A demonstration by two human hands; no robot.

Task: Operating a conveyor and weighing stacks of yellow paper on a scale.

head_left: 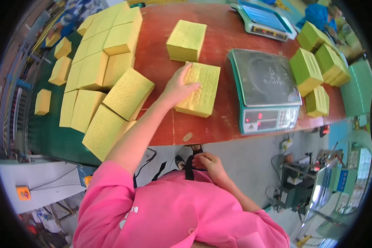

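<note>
My left hand (180, 87) grips the left side of a yellow block (206, 89) that looks like a stack of thin sheets with an embossed dotted top. One finger reaches along its far left corner and the thumb lies over the top. This stack sits on the red table (161, 128), just nearer than a second yellow stack (187, 38). Down by my waist, off the table, my right hand (211, 166) has loosely curled fingers and shows nothing in them.
A digital scale (265, 78) stands right of the held stack, with several yellow stacks (306, 70) beyond it. Many more blocks (93, 66) crowd the left, beside a green surface (45, 132). Another scale (266, 20) and a person in blue (318, 16) are at the far right.
</note>
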